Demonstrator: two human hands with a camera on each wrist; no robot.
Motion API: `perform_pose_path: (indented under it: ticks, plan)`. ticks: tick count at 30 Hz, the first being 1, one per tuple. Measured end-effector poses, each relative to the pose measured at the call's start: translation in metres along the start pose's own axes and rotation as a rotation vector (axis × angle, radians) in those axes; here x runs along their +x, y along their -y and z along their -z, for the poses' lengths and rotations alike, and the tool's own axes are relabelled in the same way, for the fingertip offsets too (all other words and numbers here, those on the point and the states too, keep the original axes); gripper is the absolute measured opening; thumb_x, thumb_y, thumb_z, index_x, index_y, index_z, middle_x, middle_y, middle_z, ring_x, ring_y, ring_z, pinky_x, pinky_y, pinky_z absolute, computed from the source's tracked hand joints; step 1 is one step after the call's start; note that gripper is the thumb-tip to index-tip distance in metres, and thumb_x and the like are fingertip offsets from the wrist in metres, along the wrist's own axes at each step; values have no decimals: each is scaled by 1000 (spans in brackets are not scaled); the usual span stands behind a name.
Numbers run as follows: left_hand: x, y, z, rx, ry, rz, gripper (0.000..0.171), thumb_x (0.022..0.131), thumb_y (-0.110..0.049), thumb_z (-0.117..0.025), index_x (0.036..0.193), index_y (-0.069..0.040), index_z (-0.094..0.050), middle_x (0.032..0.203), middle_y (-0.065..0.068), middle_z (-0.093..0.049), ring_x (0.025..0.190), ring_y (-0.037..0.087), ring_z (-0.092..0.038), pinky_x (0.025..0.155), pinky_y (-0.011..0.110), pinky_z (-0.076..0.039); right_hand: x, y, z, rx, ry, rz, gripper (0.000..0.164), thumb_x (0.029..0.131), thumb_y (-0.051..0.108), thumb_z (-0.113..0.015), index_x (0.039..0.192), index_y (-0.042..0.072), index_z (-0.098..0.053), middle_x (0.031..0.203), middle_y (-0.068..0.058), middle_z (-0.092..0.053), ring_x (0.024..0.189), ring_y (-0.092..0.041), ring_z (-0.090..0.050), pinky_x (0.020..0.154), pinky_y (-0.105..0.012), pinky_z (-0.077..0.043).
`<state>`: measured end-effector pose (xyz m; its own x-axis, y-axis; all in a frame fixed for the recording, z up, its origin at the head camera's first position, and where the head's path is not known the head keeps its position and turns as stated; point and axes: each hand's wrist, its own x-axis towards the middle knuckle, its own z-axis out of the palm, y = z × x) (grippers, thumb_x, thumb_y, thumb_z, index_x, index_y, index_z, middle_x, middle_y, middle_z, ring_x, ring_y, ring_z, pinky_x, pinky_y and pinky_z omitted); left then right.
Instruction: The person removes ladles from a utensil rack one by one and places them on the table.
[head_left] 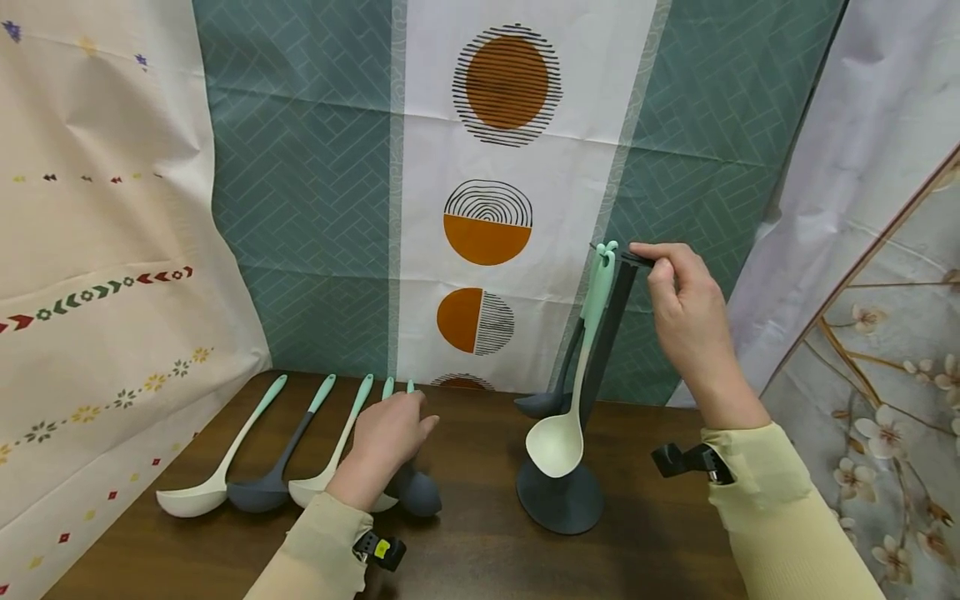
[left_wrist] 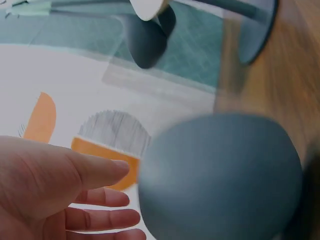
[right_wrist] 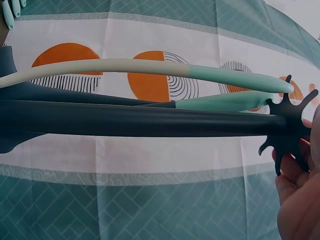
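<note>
My left hand [head_left: 386,433] is over the row of ladles on the table, its fingers loosely extended. Beside it lies a dark grey ladle [head_left: 422,497] with a mint handle; its rounded bowl fills much of the left wrist view. Under the hand, another ladle is mostly hidden. My right hand [head_left: 690,308] pinches the hooked top [right_wrist: 286,120] of a dark utensil stand [head_left: 558,508] between thumb and fingers. From the hooks hang a cream ladle [head_left: 555,446] and, behind it, dark grey utensils [head_left: 542,406] with mint handles, partly covered.
Left of my left hand lie a cream ladle [head_left: 193,500], a dark grey ladle [head_left: 258,493] and another cream ladle [head_left: 306,490], handles pointing to the back. Patterned cloth [head_left: 300,208] hangs behind the brown table [head_left: 480,550], with more fabric at both sides.
</note>
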<state>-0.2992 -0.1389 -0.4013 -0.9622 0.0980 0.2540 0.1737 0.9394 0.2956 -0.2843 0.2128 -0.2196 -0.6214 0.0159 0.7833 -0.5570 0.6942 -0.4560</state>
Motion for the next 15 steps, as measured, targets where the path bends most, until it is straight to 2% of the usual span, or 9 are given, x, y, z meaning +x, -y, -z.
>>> perform_pose_path:
  ticks: [6, 11, 15]
  plan:
    - [-6, -27, 9, -58, -108, -73, 33, 102, -32, -82, 125, -8, -77, 114, 9, -76, 92, 28, -73, 75, 47, -60, 0, 0, 0, 5, 11, -7, 50, 117, 29, -32, 145, 18, -72, 148, -5, -66, 128, -26, -56, 98, -45, -37]
    - [-6, -51, 18, -116, -172, -140, 32, 103, -33, -81, 125, -11, -78, 119, 7, -77, 101, 30, -74, 82, 49, -61, 0, 0, 1, 8, 5, -9, 51, 117, 29, -32, 145, 18, -73, 147, -5, -66, 126, -26, -55, 98, -45, -37]
    - [-6, -66, 23, -143, -196, -168, 29, 104, -35, -80, 124, -15, -78, 119, 3, -78, 103, 27, -74, 82, 49, -61, 0, 0, 1, 14, 3, -6, 50, 117, 30, -33, 144, 18, -73, 147, -5, -66, 127, -26, -56, 100, -47, -38]
